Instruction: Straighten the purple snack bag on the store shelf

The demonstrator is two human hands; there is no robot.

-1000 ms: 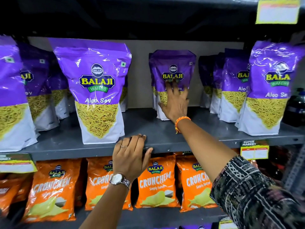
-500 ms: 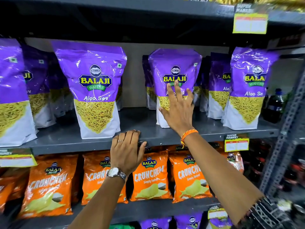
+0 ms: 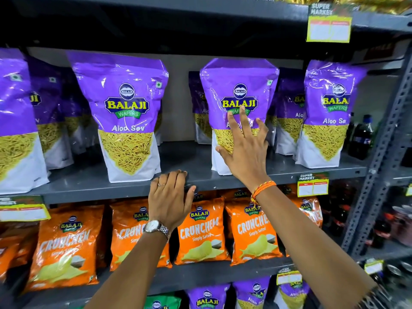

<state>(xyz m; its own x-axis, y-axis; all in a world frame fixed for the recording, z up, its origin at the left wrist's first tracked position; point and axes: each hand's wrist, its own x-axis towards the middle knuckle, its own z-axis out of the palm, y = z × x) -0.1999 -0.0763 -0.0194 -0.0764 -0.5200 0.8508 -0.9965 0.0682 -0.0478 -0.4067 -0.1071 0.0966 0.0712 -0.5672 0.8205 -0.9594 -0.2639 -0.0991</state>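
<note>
A purple Balaji Aloo Sev bag (image 3: pixel 238 85) stands upright near the front of the grey shelf (image 3: pixel 200 177), right of centre. My right hand (image 3: pixel 244 148) lies against the bag's lower front with its fingers spread, and it hides part of the label and the bag's base. It touches the bag without closing around it. My left hand (image 3: pixel 170 197) rests flat on the shelf's front edge, left of that bag, and holds nothing.
Other purple bags stand along the same shelf: one front left of centre (image 3: pixel 127 114), one at the right (image 3: pixel 327 112), more behind. Orange Crunchem bags (image 3: pixel 200 233) fill the shelf below. A price tag (image 3: pixel 313 185) hangs on the edge. Dark bottles (image 3: pixel 362 137) stand far right.
The purple bag has come forward from the back of the shelf to near its front edge, with my right hand on it. My left hand has stayed on the shelf edge.
</note>
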